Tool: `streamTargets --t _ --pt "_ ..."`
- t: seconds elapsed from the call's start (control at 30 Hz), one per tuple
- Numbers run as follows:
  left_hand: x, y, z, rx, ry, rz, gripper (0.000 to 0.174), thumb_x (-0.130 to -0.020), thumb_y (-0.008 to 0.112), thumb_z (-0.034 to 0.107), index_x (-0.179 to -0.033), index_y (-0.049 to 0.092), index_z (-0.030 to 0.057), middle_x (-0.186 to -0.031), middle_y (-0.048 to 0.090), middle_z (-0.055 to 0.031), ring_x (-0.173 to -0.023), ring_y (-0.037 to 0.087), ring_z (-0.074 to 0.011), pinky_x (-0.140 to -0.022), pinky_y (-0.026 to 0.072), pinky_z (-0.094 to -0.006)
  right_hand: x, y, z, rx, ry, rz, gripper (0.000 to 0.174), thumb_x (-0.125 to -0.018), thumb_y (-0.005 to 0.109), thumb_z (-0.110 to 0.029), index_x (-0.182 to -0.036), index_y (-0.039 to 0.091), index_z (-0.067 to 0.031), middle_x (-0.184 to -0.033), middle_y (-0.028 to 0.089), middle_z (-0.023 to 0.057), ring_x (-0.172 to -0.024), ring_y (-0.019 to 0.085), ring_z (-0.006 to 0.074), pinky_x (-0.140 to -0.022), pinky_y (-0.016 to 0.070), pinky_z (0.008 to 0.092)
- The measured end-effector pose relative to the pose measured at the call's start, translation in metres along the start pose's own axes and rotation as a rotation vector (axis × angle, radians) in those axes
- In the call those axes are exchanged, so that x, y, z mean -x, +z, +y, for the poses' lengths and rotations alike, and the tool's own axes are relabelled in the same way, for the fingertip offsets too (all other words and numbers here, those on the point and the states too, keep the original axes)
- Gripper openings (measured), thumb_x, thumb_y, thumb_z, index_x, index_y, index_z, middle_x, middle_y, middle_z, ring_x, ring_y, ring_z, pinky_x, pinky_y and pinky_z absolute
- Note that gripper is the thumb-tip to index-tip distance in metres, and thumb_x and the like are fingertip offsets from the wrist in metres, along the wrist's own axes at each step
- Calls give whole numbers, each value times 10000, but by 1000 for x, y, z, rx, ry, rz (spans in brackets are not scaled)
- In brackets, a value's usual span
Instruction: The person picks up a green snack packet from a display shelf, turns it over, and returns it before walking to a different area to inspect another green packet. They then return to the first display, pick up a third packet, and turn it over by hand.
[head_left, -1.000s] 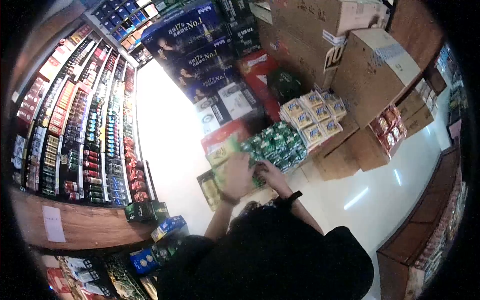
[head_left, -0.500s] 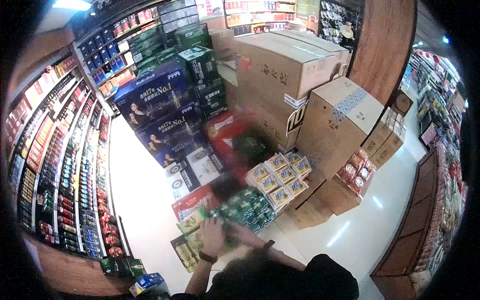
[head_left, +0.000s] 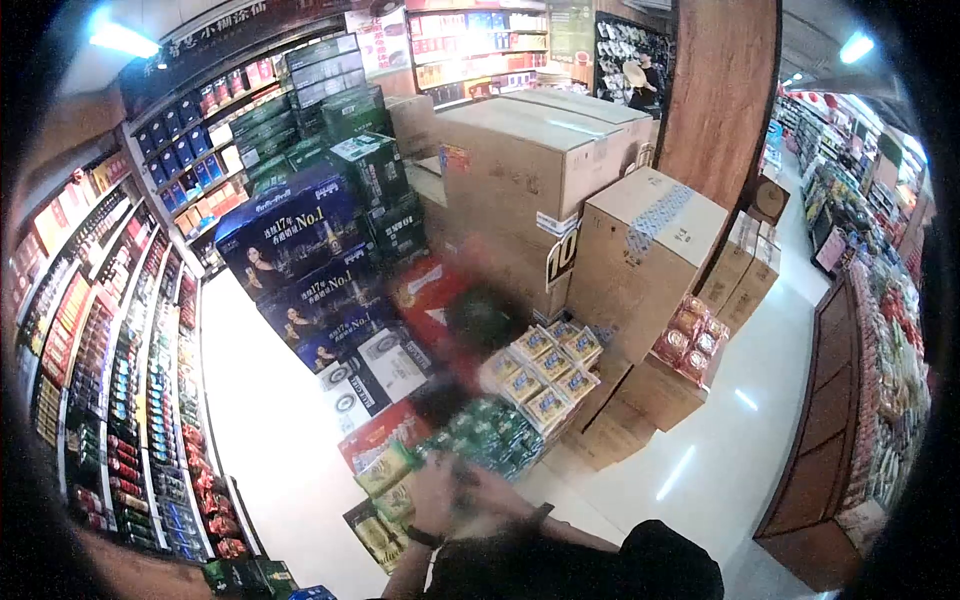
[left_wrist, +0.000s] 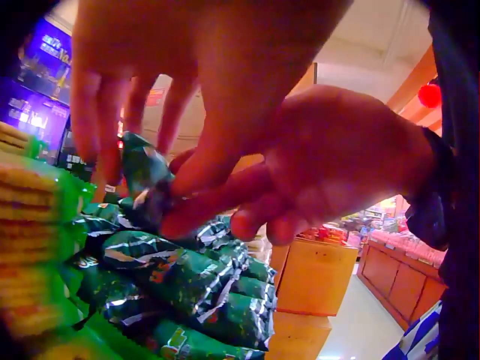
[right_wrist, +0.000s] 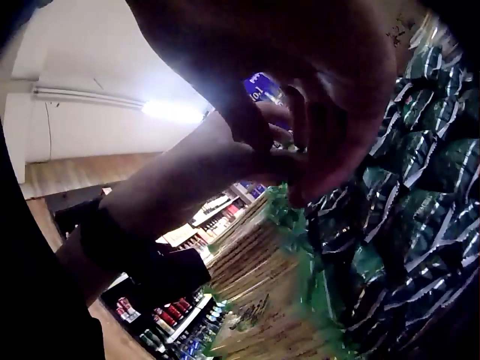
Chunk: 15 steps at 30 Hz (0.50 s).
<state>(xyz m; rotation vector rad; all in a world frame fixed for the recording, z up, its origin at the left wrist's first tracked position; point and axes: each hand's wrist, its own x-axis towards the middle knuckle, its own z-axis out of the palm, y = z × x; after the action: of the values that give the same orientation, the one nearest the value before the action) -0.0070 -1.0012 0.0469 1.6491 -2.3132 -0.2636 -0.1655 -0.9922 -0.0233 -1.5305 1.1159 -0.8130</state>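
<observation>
Both hands meet over a pile of shiny dark green packets (head_left: 495, 435). In the left wrist view, a small green packet (left_wrist: 144, 161) stands up between them. My left hand (head_left: 432, 495) reaches down over it, pinching it with the thumb, the other fingers hanging behind. From the right comes my right hand (head_left: 487, 493), wearing a dark wristband, its fingers curled at the packet's lower end and gripping it there. Beside the left hand lie yellow-green packs (head_left: 385, 468), whose stacked, tan contents show through clear wrap in the right wrist view.
White-and-yellow packs (head_left: 550, 370) lie beyond the green pile. Large cardboard boxes (head_left: 640, 240) stand behind, with red packs (head_left: 690, 340) on a lower carton at right. Blue beer cases (head_left: 290, 240) are stacked at left. Shelves of cans (head_left: 130, 420) line the left wall.
The head view has tilted up, so the boxes and aisle show more and the hands sit lower in the frame. Both hands stay together at the near edge of the green pile.
</observation>
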Motion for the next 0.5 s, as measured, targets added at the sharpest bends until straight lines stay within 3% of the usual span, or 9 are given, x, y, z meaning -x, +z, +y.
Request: streamTargets --t 0.03,0.1,0.2,0.3,0.4,0.43,0.47,0.5 --pt "-1 4 -1 22 -33 -54 443 -804 688 82 -1235 586 83 -1198 575 -150 -931 649 -367 -787 546 -432 1 3 2 12 -15 47 523 -967 582 -282 -1436 458 -85 -1265 635 232 -1121 616 451 -950 500 489" --pt "-1 34 -17 112 60 39 376 -844 639 79 -1217 587 73 -1183 581 -150 -939 645 -373 -799 543 -436 7 16 8 36 -43 143 526 -966 583 -282 -1437 457 -83 -1263 635 233 -1112 616 457 -947 502 489" --pt "-2 29 -24 287 163 103 271 -914 543 72 -1179 593 49 -1156 588 -172 -980 628 -391 -841 529 -448 4 34 1 97 247 166 653 -939 634 -335 -1494 401 -81 -1309 629 225 -1192 624 350 -1043 464 422" --pt "8 10 -29 396 215 64 276 -878 565 13 -1151 604 32 -1153 589 -179 -1030 608 -396 -885 510 -452 10 52 -12 2 142 324 639 -925 632 -325 -1468 411 -71 -1303 628 235 -1191 623 355 -1042 463 423" --pt "13 16 -35 422 297 76 306 -831 602 -35 -1132 614 21 -1152 594 -177 -1042 605 -401 -887 507 -457 34 66 -30 207 209 429 496 -986 518 -328 -1407 431 -82 -1220 650 255 -1077 643 442 -949 490 520" --pt "20 29 -40 401 320 125 325 -805 626 -54 -1123 627 13 -1157 606 -172 -1049 603 -405 -895 505 -452 40 77 -19 151 123 497 503 -946 582 -234 -1398 449 -58 -1206 661 232 -1094 650 380 -959 500 461" --pt "37 10 -31 476 342 106 328 -803 626 -55 -1124 627 10 -1156 610 -172 -1050 605 -403 -896 505 -451 45 88 -8 99 34 558 526 -906 645 -140 -1389 468 -33 -1193 673 210 -1111 657 317 -969 510 401" --pt "53 -28 -14 551 365 89 330 -801 626 -56 -1126 628 7 -1156 613 -172 -1051 606 -400 -897 506 -449 59 93 -23 51 -42 609 510 -902 647 -109 -1377 479 -31 -1173 678 199 -1094 661 306 -955 516 392"
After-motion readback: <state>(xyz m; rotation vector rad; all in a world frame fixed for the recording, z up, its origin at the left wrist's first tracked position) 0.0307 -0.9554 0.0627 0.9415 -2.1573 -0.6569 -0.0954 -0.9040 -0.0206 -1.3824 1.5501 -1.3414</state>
